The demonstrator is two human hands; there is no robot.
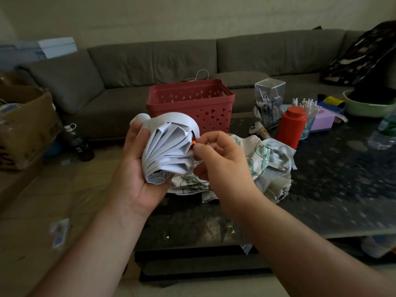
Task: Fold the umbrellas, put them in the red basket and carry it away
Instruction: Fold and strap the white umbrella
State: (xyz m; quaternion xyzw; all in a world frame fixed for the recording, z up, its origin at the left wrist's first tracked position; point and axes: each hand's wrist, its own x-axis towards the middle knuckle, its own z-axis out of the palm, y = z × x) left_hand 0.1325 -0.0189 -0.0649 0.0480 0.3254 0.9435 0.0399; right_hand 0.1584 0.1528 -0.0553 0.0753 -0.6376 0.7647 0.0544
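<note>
My left hand [137, 172] grips a folded pale-blue umbrella [169, 146], its pleats bunched and its strap curving over the top. My right hand [220, 161] pinches a small orange tab on the umbrella's strap at its right side. Under my right hand lies a second umbrella [261, 166], white with green flower print, loosely crumpled on the dark glass table [334, 189]. The red basket [190, 103] with triangle holes stands on the table just behind the umbrellas; what it holds is hidden by its wall.
To the basket's right stand a clear pen holder [269, 99], a red canister [291, 127], a purple tissue box [321, 121] and a green bowl [368, 106]. A grey sofa [171, 58] runs behind. A cardboard box [23, 125] and bottle [75, 140] sit at left.
</note>
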